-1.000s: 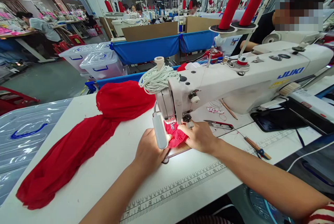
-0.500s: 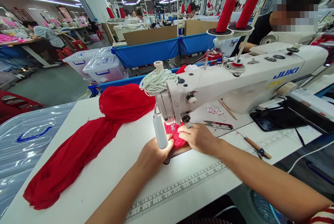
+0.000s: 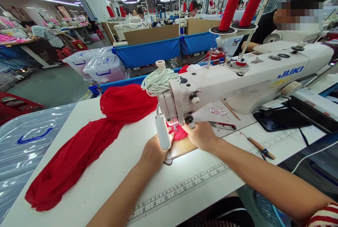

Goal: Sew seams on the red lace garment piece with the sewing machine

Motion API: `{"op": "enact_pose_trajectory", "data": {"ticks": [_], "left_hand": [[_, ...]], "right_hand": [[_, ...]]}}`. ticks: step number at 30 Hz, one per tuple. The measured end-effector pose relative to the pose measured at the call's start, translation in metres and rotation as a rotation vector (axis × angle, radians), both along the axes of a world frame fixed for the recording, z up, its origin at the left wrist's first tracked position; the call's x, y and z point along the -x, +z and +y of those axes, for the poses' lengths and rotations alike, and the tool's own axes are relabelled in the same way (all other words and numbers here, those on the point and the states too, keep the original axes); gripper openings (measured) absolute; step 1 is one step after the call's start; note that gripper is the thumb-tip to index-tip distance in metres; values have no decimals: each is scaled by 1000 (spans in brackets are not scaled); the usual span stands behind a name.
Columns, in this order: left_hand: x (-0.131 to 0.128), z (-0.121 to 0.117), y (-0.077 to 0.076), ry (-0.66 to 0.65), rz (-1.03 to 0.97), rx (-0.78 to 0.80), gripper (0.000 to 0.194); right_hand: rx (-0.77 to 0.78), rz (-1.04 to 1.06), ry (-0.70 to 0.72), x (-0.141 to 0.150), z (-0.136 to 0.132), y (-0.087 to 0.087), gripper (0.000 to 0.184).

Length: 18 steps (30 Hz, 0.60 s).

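Observation:
A small piece of red lace fabric [image 3: 180, 134] lies under the presser foot of a white JUKI sewing machine [image 3: 224, 79], lit by a small lamp [image 3: 163, 133]. My left hand [image 3: 154, 149] is at its left edge, thumb and fingertips closed on it, partly hidden behind the lamp. On the other side, my right hand [image 3: 202, 136] pinches the fabric's right edge close to the needle. Some of its fingertips are hidden by the machine head. Left of the machine, a long heap of red cloth [image 3: 79, 153] lies across the white table [image 3: 111, 181].
Thread snips [image 3: 223, 125], a wooden-handled tool [image 3: 260, 147] and a black phone [image 3: 280, 119] lie right of my hands. A ruler scale [image 3: 182, 190] runs along the table's front. Red thread cones [image 3: 229, 12] stand above. A co-worker [image 3: 266, 26] sits behind the machine.
The red lace fabric has moved away from me under the presser foot, baring more of the plate in front. My right hand shifted slightly with it; both hands stay at the fabric.

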<state>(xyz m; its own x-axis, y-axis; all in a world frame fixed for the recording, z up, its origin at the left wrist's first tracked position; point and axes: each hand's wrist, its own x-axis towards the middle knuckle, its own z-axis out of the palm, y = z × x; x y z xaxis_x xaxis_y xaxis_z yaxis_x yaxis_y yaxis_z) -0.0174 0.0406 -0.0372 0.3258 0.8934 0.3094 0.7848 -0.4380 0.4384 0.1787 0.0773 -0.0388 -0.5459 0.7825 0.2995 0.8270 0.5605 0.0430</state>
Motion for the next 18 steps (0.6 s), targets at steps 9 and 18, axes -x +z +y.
{"op": "enact_pose_trajectory", "data": {"ticks": [9,18], "left_hand": [[-1,10,2,-6,-233,152,20],[-1,9,7,12,-233,155,20]], "right_hand": [[-59,270,141,-5,3,-13,21],[194,604,302,-6,4,-7,17]]}}
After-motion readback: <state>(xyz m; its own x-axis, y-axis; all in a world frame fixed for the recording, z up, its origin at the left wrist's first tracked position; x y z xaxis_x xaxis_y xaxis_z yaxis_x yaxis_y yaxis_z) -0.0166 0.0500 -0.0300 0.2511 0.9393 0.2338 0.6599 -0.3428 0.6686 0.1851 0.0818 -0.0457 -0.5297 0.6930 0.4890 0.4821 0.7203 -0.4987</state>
